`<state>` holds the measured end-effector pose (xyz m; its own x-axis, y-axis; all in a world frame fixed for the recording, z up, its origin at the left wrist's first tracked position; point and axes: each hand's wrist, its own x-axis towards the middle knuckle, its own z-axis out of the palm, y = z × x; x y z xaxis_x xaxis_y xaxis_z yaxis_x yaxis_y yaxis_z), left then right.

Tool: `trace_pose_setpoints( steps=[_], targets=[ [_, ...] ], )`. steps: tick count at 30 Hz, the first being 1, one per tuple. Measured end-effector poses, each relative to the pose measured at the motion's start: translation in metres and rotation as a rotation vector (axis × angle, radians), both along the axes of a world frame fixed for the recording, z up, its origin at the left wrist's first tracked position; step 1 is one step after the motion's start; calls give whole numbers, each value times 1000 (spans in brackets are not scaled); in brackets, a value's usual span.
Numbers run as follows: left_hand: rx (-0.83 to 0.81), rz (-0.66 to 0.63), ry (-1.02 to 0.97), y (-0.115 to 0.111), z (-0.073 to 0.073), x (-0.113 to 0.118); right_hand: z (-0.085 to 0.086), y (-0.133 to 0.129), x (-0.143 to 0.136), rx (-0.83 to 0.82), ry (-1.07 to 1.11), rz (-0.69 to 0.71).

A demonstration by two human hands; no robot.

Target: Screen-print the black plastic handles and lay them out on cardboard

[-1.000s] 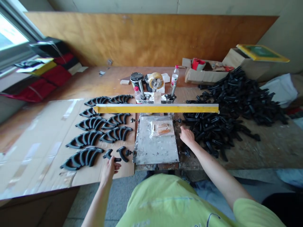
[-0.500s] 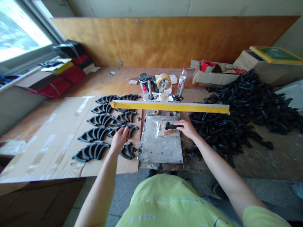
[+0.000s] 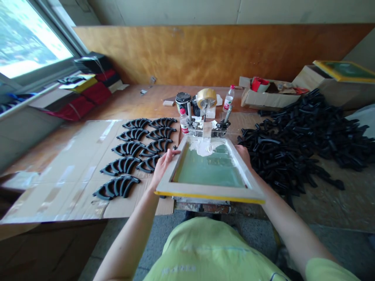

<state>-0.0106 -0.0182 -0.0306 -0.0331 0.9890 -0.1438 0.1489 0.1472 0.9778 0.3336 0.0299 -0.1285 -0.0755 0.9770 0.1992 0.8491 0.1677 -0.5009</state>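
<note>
A screen printing frame (image 3: 209,192) with green mesh (image 3: 208,169) is tilted down over the work plate, its front rim edged in yellow. White ink (image 3: 205,147) lies on the far end of the mesh, around a clear squeegee-like blade (image 3: 206,132). My left hand (image 3: 164,166) is closed at the frame's left rail, thumb along the edge. At the right rail is my right hand (image 3: 243,153); its fingers are hidden behind the rail. The plate and the black curved piece seen earlier are covered by the frame.
Rows of black curved handles (image 3: 121,166) lie on cardboard (image 3: 73,168) at left. A large heap of similar black parts (image 3: 272,156) covers the right side. Behind the frame stand metal clamp posts (image 3: 227,115), a tape roll (image 3: 206,98), an ink tub (image 3: 183,102) and bottles (image 3: 228,97).
The screen frame has swung down from its raised, edge-on position. My hands have moved to its two sides. The black piece from my right hand is out of sight.
</note>
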Motion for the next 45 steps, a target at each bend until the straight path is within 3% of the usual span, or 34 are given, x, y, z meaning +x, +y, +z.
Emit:
trace_pose_setpoints(
  steps=[3, 6, 9, 13, 16, 19, 22, 25, 28, 30, 34, 37, 39, 42, 45],
  targets=[
    [-119, -55, 8, -20, -41, -7, 25, 28, -9, 193, 32, -121],
    [-169, -29, 4, -26, -80, -6, 46, 56, -50, 298, -44, 64],
    [-174, 36, 85, -26, -101, -4, 52, 69, -89, 135, -213, 213],
    [-180, 62, 113, -24, -110, -4, 43, 43, -102, 14, -355, 303],
    [-193, 67, 110, -24, -111, -6, 40, 13, -90, 76, -375, 535],
    [-190, 62, 111, -25, -112, -6, 46, 5, -80, 69, -330, 739],
    [-176, 52, 104, -25, -110, -7, 48, 12, -82, 65, -270, 676],
    [-181, 44, 80, -25, -110, -8, 37, 8, -87, 173, -229, 565],
    [-187, 15, 66, -25, -111, -8, 24, -8, -83, 226, -188, 646],
    [-193, 1, 67, -25, -110, -9, 24, -10, -79, 194, -137, 686],
    [-210, -39, 19, -25, -91, -10, 48, 26, -84, 121, -68, 490],
    [-182, -39, -28, -24, -57, -11, 71, 64, -81, 96, -90, 263],
    [-152, -10, -46, -21, -29, -9, 78, 81, -64, 128, -69, 140],
    [-52, 29, -160, -6, 8, 0, 70, 83, -21, 161, 37, -98],
    [100, 43, -335, 21, 33, 13, 39, 60, 7, 19, 72, -247]
  ],
)
